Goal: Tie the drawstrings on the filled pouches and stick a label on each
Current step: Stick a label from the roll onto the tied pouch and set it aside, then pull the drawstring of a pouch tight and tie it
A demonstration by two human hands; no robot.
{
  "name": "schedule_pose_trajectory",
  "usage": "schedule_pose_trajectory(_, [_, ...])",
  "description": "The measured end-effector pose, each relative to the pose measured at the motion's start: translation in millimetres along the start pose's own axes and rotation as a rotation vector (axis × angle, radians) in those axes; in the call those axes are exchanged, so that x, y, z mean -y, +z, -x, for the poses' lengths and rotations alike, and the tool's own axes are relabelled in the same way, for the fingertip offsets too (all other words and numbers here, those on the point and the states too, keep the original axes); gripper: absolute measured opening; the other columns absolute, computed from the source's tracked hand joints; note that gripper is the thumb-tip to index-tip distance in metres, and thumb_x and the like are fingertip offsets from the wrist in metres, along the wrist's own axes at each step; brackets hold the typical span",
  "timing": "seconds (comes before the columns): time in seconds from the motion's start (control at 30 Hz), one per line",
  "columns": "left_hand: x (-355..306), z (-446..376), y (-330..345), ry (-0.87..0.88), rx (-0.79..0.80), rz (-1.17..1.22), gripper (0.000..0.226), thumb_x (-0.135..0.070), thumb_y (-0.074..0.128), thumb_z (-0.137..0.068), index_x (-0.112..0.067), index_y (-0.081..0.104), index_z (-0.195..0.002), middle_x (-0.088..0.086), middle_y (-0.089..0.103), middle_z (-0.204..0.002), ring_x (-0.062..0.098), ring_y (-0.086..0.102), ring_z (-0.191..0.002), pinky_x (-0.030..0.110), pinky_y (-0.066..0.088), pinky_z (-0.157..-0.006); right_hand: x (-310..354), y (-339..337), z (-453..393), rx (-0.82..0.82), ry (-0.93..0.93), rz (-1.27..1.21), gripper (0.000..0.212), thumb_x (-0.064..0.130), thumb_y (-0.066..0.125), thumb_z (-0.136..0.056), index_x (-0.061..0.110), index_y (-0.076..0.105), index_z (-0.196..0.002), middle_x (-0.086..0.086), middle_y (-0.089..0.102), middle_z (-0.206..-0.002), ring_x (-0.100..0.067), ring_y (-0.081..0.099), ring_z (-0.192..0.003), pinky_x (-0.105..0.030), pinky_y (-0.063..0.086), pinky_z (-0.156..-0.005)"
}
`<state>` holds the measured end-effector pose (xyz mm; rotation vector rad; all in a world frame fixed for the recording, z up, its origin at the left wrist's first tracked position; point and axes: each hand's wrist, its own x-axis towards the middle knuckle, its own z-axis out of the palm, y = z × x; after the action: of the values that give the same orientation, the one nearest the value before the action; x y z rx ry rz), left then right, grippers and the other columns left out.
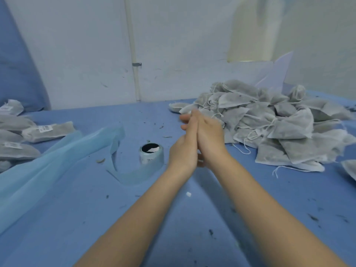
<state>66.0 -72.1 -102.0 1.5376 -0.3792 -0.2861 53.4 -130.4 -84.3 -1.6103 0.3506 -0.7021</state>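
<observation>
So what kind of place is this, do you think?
Probably a small hand-packing workstation. A heap of unlabelled drawstring pouches lies on the blue-covered table, labelled pouches are set apart on the other side, and a label roll stands between.

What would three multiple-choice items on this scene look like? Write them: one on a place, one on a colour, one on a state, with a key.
1. The unlabelled pouch pile lies:
A. at right
B. at left
C. nearest the camera

2. The table cover is:
A. red
B. blue
C. yellow

3. The left hand and right hand are:
A. wide apart
B. holding scissors
C. pressed palm to palm

Key: A, the heap sits right of the hands; B, the cloth is blue; C, straight fingers meet and nothing shows between them.
</observation>
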Motion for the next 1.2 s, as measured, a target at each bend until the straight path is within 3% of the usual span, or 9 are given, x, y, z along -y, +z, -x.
schedule_pose_trajectory(0.17, [7.1, 1.7, 65.3, -0.008, 0.117, -0.15, 0.046, -0.048, 0.03, -0.096, -0.025, 0.063, -0.074, 0.001, 0.068, -0.073, 0.024, 0.069, -0.072, 0.04, 0.058, -0.072, -14.9, -72.0, -6.2, -0.213, -0.042, -0.009, 0.049, 0.032, 0.047, -0.096, 0.037, 0.072, -0.054, 0.014, 0.069, -0.063, -0.005, 0.063, -0.061, -0.033, 0.051, -0.069])
schedule_pose_trajectory(0.37, [15.5, -21.2, 115.0, 0.075, 0.142, -0.423, 0.024, -0.001, 0.045, -0.084, -0.009, 0.067, -0.09, 0.019, 0.07, -0.096, 0.034, 0.065, -0.092, 0.043, 0.052, -0.085, -38.0, -131.5, -14.8, -0.407, 0.035, -0.091, 0.041, 0.022, 0.048, -0.093, 0.025, 0.069, -0.058, 0.01, 0.069, -0.067, 0.001, 0.052, -0.052, -0.02, 0.045, -0.061])
schedule_pose_trajectory(0.53, [29.6, -48.4, 139.1, 0.031, 0.035, -0.476, 0.022, -0.011, 0.057, -0.087, 0.009, 0.062, -0.094, 0.024, 0.069, -0.096, 0.035, 0.065, -0.094, 0.04, 0.052, -0.085, -45.7, -151.7, -23.5, -0.458, 0.121, -0.144, 0.039, 0.025, 0.046, -0.095, 0.023, 0.069, -0.064, 0.008, 0.07, -0.075, -0.004, 0.05, -0.058, -0.028, 0.044, -0.073])
schedule_pose_trajectory(0.7, [35.9, -59.1, 150.6, 0.013, 0.033, -0.561, 0.031, -0.027, 0.06, -0.089, 0.003, 0.069, -0.09, 0.019, 0.07, -0.095, 0.033, 0.063, -0.096, 0.032, 0.047, -0.074, -52.0, -152.7, -27.2, -0.464, 0.164, -0.146, 0.042, 0.023, 0.046, -0.093, 0.023, 0.067, -0.058, 0.01, 0.069, -0.066, -0.001, 0.051, -0.048, -0.031, 0.044, -0.072])
schedule_pose_trajectory(0.87, [35.6, -50.7, 150.0, 0.043, 0.031, -0.632, 0.022, -0.014, 0.056, -0.085, -0.015, 0.065, -0.065, 0.012, 0.071, -0.091, 0.029, 0.063, -0.093, 0.026, 0.041, -0.066, -66.5, -146.5, -22.0, -0.352, 0.178, 0.186, 0.039, 0.024, 0.043, -0.097, 0.016, 0.074, -0.075, -0.006, 0.073, -0.083, -0.026, 0.065, -0.086, -0.044, 0.048, -0.093])
schedule_pose_trajectory(1.0, [28.3, -37.9, 135.7, 0.12, 0.034, -0.595, 0.016, -0.017, 0.059, -0.086, -0.02, 0.071, -0.076, 0.003, 0.072, -0.09, 0.019, 0.063, -0.093, 0.025, 0.046, -0.076, -64.4, -148.5, -19.9, -0.349, 0.127, 0.41, 0.042, 0.019, 0.047, -0.094, 0.011, 0.055, -0.053, -0.003, 0.058, -0.06, -0.023, 0.051, -0.071, -0.02, 0.039, -0.057])
schedule_pose_trajectory(1.07, [23.5, -28.4, 125.2, 0.195, 0.038, -0.6, 0.012, -0.016, 0.061, -0.085, -0.019, 0.071, -0.079, 0.001, 0.072, -0.087, 0.017, 0.063, -0.091, 0.026, 0.047, -0.08, -62.2, -148.8, -21.3, -0.305, 0.164, 0.423, 0.042, 0.022, 0.049, -0.094, 0.018, 0.05, -0.052, -0.003, 0.059, -0.062, -0.024, 0.053, -0.073, -0.023, 0.043, -0.061])
schedule_pose_trajectory(1.13, [18.2, -15.7, 115.4, 0.26, 0.066, -0.63, 0.012, -0.017, 0.063, -0.084, -0.024, 0.069, -0.076, -0.002, 0.071, -0.083, 0.015, 0.062, -0.087, 0.022, 0.045, -0.077, -58.8, -146.2, -22.6, -0.253, 0.249, 0.28, 0.032, 0.022, 0.053, -0.092, 0.012, 0.059, -0.061, -0.013, 0.066, -0.072, -0.028, 0.059, -0.074, -0.038, 0.051, -0.074])
schedule_pose_trajectory(1.2, [15.3, -4.3, 105.9, 0.299, 0.115, -0.691, 0.017, -0.017, 0.066, -0.082, -0.028, 0.064, -0.069, -0.007, 0.067, -0.078, 0.01, 0.059, -0.079, 0.013, 0.037, -0.064, -53.9, -141.8, -21.0, -0.227, 0.328, -0.055, 0.021, 0.013, 0.056, -0.09, 0.005, 0.063, -0.072, -0.009, 0.063, -0.065, -0.02, 0.058, -0.056, -0.029, 0.05, -0.056])
